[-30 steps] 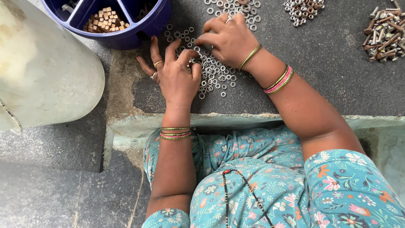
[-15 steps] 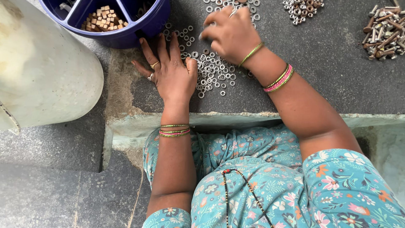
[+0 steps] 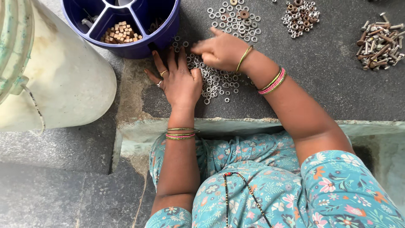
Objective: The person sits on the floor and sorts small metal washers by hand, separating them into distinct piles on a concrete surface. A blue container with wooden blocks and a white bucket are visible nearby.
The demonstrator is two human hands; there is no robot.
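**Both hands in the washers beside the blue tray**

The left hand (image 3: 179,82) lies flat and released, fingers spread, on the dark worktop (image 3: 329,88), its fingertips just short of the blue divided tray (image 3: 162,40). The right hand (image 3: 221,50) is loosely curled over the spread of silver washers (image 3: 219,82), fingertips pressed down among them; whether it grips any cannot be told. The washers lie between and near the two hands, reaching close to the worktop's near edge. A second washer patch (image 3: 236,19) sits farther off, a heap of nuts (image 3: 301,12) to its right, and a pile of bolts (image 3: 379,40) at far right. Open worktop stretches right of the forearm. A pale bucket (image 3: 63,80) crowds the left side.
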